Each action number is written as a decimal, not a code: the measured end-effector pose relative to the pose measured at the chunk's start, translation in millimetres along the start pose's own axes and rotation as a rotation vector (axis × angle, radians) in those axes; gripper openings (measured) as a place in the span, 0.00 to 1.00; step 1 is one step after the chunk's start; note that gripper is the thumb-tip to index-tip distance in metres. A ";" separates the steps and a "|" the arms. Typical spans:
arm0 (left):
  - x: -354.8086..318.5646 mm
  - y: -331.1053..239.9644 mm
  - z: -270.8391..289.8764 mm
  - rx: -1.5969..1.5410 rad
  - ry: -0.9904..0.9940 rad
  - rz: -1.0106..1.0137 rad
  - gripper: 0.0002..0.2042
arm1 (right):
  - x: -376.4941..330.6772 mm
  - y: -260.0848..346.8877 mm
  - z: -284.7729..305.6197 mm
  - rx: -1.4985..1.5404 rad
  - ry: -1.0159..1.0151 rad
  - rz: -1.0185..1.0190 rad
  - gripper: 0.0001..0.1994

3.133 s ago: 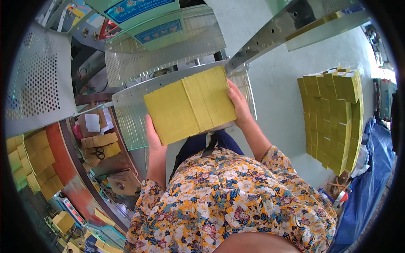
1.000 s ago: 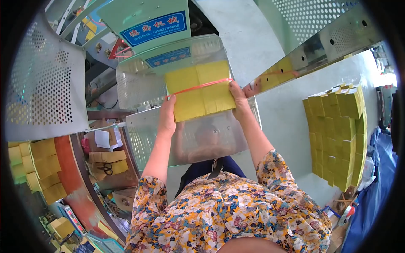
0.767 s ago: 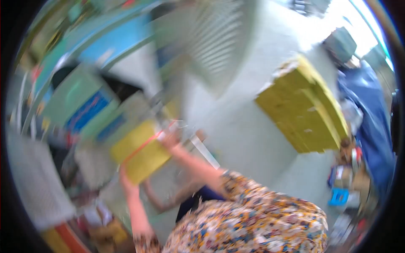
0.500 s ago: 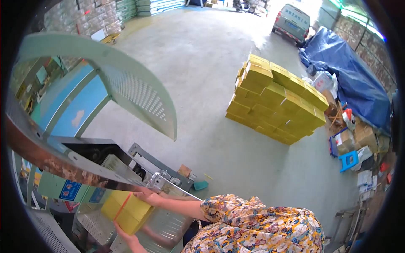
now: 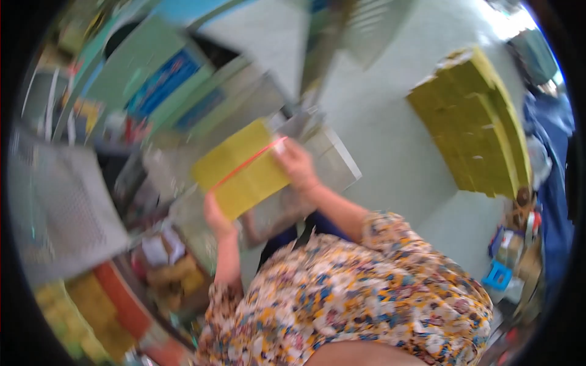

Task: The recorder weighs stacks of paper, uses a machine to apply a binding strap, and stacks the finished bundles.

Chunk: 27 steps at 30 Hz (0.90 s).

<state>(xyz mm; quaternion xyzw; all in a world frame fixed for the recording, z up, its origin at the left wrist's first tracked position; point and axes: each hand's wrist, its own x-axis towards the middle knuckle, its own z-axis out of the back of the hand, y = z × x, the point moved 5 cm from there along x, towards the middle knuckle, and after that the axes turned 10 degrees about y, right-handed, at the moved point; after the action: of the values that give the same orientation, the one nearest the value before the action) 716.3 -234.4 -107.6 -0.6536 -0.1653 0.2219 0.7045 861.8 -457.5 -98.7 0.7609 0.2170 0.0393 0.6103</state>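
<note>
Both hands hold a yellow rectangular bundle point(image 5: 241, 177) with a thin red strap point(image 5: 247, 163) running across its top. My left hand point(image 5: 218, 216) grips its near left edge, fingers partly under it and blurred. On the far right edge, my right hand point(image 5: 295, 161) is closed by the end of the strap. The bundle is over a shiny metal worktop point(image 5: 332, 160) of a pale green machine point(image 5: 162, 70). Its underside is hidden, so I cannot tell if it touches the metal.
A large stack of similar yellow bundles point(image 5: 473, 125) stands on the floor to the right. Beyond it are a blue tarp point(image 5: 552, 183) and a blue stool point(image 5: 499, 276). A perforated grey panel point(image 5: 67, 204) and more yellow bundles point(image 5: 91, 311) are at the left.
My view has swung left and down toward the machine. The strapped bundle, still in both hands, has come out from beside the machine's frame and shows its broad top.
</note>
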 end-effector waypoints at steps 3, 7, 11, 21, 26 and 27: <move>-21.9 -41.3 -6.2 0.331 0.022 -0.166 0.13 | -40.1 32.0 -2.1 -0.085 -0.048 0.114 0.17; -34.4 -53.8 5.1 0.251 0.044 0.085 0.16 | -65.2 26.2 4.9 -0.314 -0.120 0.102 0.16; -36.5 -68.2 32.3 0.772 0.186 0.181 0.15 | -83.9 34.8 12.2 -0.572 -0.228 0.214 0.12; -25.1 -54.9 47.7 0.009 0.172 0.127 0.10 | -64.7 64.1 16.2 -0.611 -0.057 0.303 0.06; -24.0 -52.8 46.4 0.064 0.178 0.142 0.09 | -50.6 75.1 10.6 -0.943 0.162 0.441 0.05; -22.1 -55.0 40.4 0.074 0.185 0.122 0.08 | -52.2 77.4 14.4 -0.948 0.161 0.448 0.05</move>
<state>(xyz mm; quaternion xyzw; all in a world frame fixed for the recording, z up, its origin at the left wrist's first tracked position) 681.7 -214.4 -47.9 -0.6536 -0.0511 0.2093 0.7256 841.1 -502.9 -18.4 0.4240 0.0538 0.3208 0.8453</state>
